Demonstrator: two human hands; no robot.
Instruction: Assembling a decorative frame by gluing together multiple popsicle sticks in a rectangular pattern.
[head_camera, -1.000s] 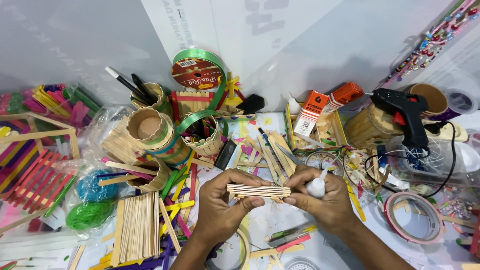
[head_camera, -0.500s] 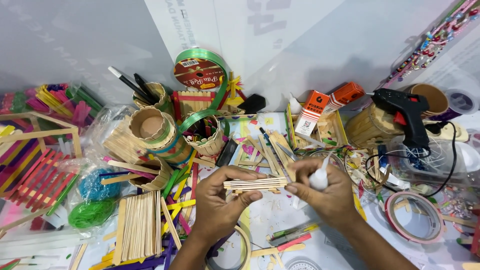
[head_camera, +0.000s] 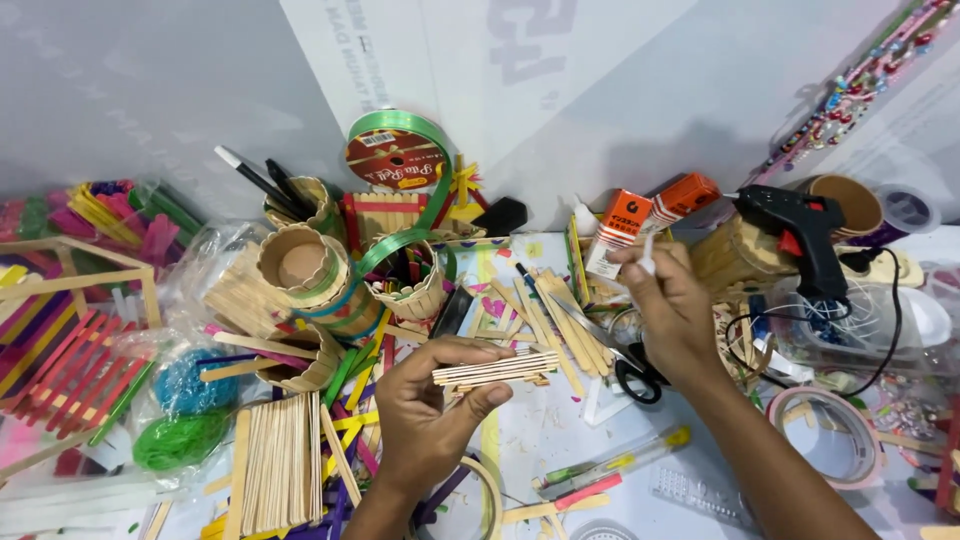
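Nearest to the camera, the left hand (head_camera: 432, 405) pinches a small panel of joined ice-cream sticks (head_camera: 496, 369) flat between thumb and fingers, above the loose pile of plain sticks (head_camera: 278, 462). The right hand (head_camera: 672, 305), which was beside the panel a moment ago, has lifted away toward the black glue gun (head_camera: 800, 240), fingers closed on a small white glue bottle (head_camera: 647, 256); gluing seems paused

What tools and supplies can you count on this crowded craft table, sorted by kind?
Glue gun: 1
Scissors: 1
Green ribbon spool: 1
Tape rolls: 1
Round stick holders: 3
Total: 7
Left hand holds a stick bundle; right hand a small white bottle.
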